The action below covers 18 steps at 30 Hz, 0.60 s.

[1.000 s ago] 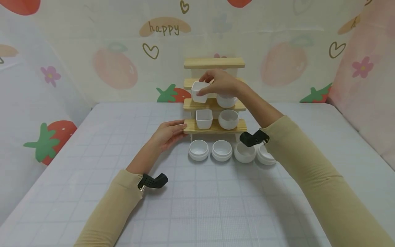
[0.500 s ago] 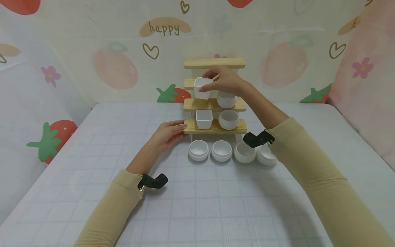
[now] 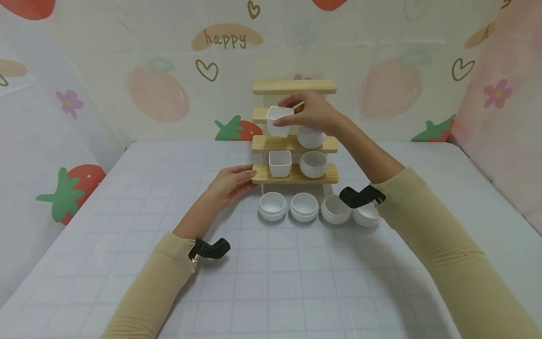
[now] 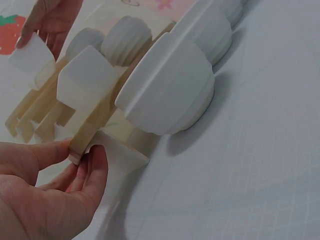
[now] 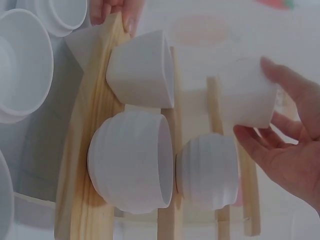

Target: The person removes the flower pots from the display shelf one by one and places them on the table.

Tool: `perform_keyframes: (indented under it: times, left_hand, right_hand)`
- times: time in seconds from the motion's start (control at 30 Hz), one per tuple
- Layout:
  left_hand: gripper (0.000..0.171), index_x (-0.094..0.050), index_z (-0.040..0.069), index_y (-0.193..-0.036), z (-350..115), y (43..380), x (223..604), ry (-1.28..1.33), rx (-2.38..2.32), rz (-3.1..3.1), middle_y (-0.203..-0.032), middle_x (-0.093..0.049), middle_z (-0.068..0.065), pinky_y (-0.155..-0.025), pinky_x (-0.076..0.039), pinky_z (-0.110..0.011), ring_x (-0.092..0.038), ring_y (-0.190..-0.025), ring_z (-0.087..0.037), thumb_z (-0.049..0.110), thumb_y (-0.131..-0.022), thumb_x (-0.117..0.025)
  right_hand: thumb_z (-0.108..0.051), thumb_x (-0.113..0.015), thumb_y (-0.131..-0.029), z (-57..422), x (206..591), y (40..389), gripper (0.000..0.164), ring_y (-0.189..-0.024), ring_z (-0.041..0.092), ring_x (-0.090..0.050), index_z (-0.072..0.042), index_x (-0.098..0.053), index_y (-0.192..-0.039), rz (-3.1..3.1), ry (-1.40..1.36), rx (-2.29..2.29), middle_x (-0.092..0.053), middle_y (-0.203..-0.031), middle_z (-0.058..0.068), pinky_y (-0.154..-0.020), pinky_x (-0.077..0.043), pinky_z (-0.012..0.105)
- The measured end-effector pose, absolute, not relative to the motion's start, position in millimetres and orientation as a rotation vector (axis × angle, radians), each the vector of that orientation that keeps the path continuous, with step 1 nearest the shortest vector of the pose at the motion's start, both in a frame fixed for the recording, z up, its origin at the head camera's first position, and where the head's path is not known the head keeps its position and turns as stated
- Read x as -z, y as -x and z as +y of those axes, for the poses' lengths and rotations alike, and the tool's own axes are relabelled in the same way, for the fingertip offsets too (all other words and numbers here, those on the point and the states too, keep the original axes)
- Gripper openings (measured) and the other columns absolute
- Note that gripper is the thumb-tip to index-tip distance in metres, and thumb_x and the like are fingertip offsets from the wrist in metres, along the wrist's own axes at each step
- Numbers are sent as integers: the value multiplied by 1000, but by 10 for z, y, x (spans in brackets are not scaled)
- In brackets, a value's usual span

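My right hand (image 3: 313, 113) pinches a small square white pot (image 3: 274, 126) between thumb and fingers. The pot is tilted and overlaps the upper left of a wooden step shelf (image 3: 294, 178). My left hand (image 3: 228, 186) grips the left end of the shelf's lowest board, thumb above and fingers underneath, as the left wrist view shows. On that board stand another square white pot (image 3: 280, 165) and a round white pot (image 3: 314, 165). A ribbed round pot (image 5: 207, 170) stands one board higher on the right, just below my right hand.
Several round white bowls (image 3: 304, 207) stand in a row on the table in front of the shelf. The table has a pale checked cloth (image 3: 271, 282). A printed fabric backdrop (image 3: 169, 37) rises behind the shelf. The top board (image 3: 294, 86) carries no pot.
My right hand has lifted the square pot slightly up and to the right, and its forearm has shifted right. The left hand has kept its hold on the shelf.
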<state>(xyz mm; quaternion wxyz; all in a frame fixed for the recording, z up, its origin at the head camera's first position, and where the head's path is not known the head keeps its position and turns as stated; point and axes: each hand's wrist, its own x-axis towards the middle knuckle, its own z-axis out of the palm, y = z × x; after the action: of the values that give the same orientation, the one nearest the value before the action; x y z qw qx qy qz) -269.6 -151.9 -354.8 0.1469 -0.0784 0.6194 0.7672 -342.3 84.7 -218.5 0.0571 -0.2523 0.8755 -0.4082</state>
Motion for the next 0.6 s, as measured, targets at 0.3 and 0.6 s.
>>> perform_keyframes:
  times: [0.3,0.6]
  left_hand:
    - [53,-38,-6,-159,-1522,2700,3553,222,-2210,1783,-161,-43,-25,-96,-60,-24,-57,-130,-27,3,-110,-54]
    - [53,-39,-5,-159,-1521,2713,3565,228,-2206,1779,-161,-43,-24,-111,-51,-33,-57,-130,-27,4,-110,-55]
  right_hand:
    - [-21,-85,-93,848,2202,3323,59,-115,32,-62,0,-62,-143,2646,808,1280,-59,-145,16,-96,-55,32]
    - [-17,-87,-90,845,2227,3224,57,-115,32,-63,2,-64,-138,2650,836,1319,-62,-140,17,-100,-54,33]
